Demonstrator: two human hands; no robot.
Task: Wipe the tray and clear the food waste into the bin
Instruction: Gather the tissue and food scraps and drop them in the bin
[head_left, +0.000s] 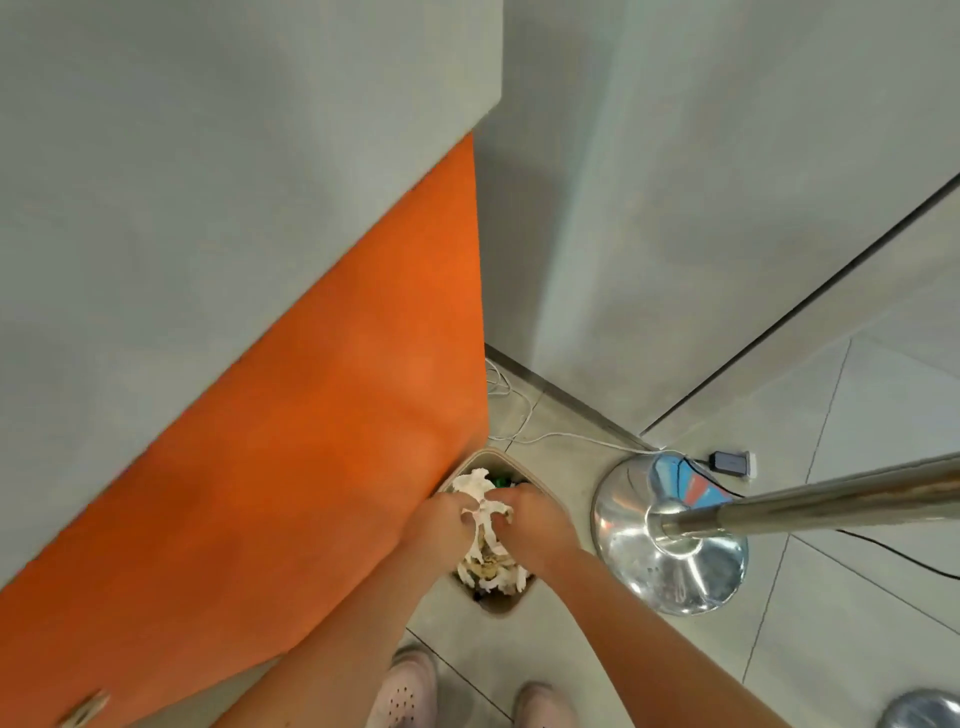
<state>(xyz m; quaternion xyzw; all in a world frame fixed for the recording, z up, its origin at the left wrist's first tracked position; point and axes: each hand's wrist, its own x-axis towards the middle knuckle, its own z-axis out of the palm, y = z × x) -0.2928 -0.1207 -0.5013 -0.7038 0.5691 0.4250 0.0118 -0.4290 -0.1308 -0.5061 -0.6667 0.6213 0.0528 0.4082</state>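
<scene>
A small beige bin (500, 605) stands on the floor beside the orange side of a table. Both my hands reach down over its opening. My left hand (441, 522) and my right hand (535, 525) together pinch a crumpled white tissue (480, 506) with brownish food scraps hanging from it. More white paper and scraps (491, 569) lie inside the bin. No tray is in view.
The grey tabletop (208, 156) with its orange panel (311, 441) fills the left. A shiny metal stand base (670, 540) with a pole (831, 499) sits right of the bin. White cables (524, 415) and a small adapter (732, 462) lie on the tiled floor. My shoes (410, 691) are below.
</scene>
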